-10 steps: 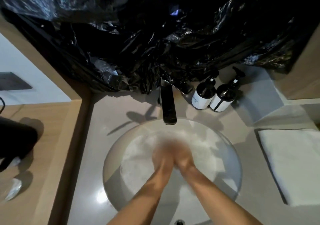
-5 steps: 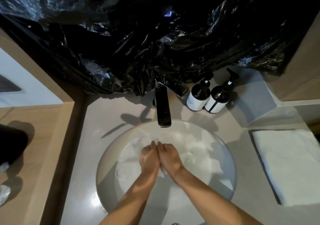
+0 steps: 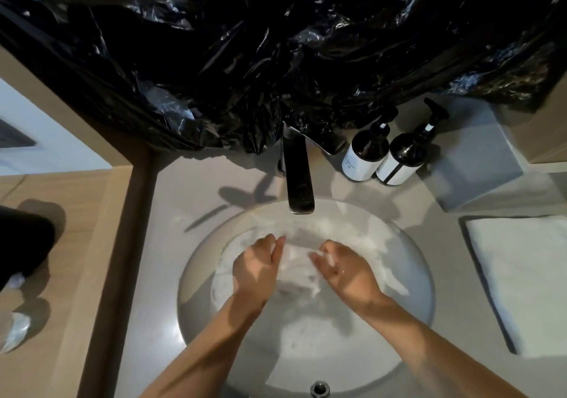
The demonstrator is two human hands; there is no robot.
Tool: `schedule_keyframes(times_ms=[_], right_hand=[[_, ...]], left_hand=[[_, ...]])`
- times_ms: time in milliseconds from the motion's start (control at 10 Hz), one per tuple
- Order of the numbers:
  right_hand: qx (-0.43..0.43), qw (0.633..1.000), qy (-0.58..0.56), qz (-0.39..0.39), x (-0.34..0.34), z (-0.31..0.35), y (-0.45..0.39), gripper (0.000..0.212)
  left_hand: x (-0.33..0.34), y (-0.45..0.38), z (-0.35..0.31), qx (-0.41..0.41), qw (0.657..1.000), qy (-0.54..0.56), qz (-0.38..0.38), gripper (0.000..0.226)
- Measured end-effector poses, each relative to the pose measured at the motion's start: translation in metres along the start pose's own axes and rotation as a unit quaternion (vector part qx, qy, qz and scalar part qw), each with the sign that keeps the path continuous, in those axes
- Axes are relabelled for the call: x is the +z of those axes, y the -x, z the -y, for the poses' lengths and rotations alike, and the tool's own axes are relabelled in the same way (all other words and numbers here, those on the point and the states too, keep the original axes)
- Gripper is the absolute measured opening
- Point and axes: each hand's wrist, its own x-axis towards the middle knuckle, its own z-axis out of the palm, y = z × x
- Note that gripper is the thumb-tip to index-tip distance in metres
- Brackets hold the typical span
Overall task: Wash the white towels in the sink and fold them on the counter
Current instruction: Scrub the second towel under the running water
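A wet white towel (image 3: 296,270) lies bunched in the round sink (image 3: 196,275), among soapy foam and water. My left hand (image 3: 256,267) holds the towel's left side, fingers curled over it. On the towel's right side sits my right hand (image 3: 345,270), with foam on its fingers, which curl onto the cloth. The two hands are a short way apart, with the towel stretched between them. A second white towel (image 3: 521,278) lies folded flat on the counter to the right of the sink.
A dark flat faucet (image 3: 297,176) juts over the sink's far rim. Two dark pump bottles (image 3: 385,152) stand right of it, beside a grey box (image 3: 478,164). Black plastic sheeting (image 3: 276,53) hangs over the wall behind. A wooden ledge (image 3: 61,244) runs on the left.
My hands were pressed together over the towel in the middle of the sink; now they have drawn apart, each holding one side of it.
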Motion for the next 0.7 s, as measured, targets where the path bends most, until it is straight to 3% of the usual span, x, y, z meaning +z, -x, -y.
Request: schedule_keyframes(times_ms=[100, 300, 400, 500, 600, 700], right_hand=[[-0.04, 0.992, 0.117, -0.017, 0.032, -0.013, 0.004, 0.038], [0.023, 0.996, 0.091, 0.004, 0.09, -0.037, -0.008, 0.023], [0.141, 0.982, -0.127, 0.0, 0.091, -0.031, -0.023, 0.019], [0.203, 0.94, -0.267, 0.066, 0.093, -0.022, -0.034, 0.021], [0.152, 0.979, -0.123, 0.063, 0.078, -0.026, -0.043, 0.052], [0.081, 0.989, -0.104, 0.066, 0.062, -0.037, -0.051, 0.049]], left_hand=[[0.031, 0.006, 0.02, 0.036, 0.998, -0.027, 0.031, 0.025], [0.061, 0.0, 0.032, -0.006, 0.992, -0.052, 0.117, 0.037], [0.095, -0.006, 0.056, -0.107, 0.983, -0.047, 0.145, 0.064], [0.111, -0.015, 0.07, -0.222, 0.967, -0.081, 0.097, 0.054], [0.062, -0.013, 0.006, -0.257, 0.953, 0.118, 0.106, 0.038], [0.055, -0.031, 0.007, -0.161, 0.973, 0.035, 0.16, 0.031]])
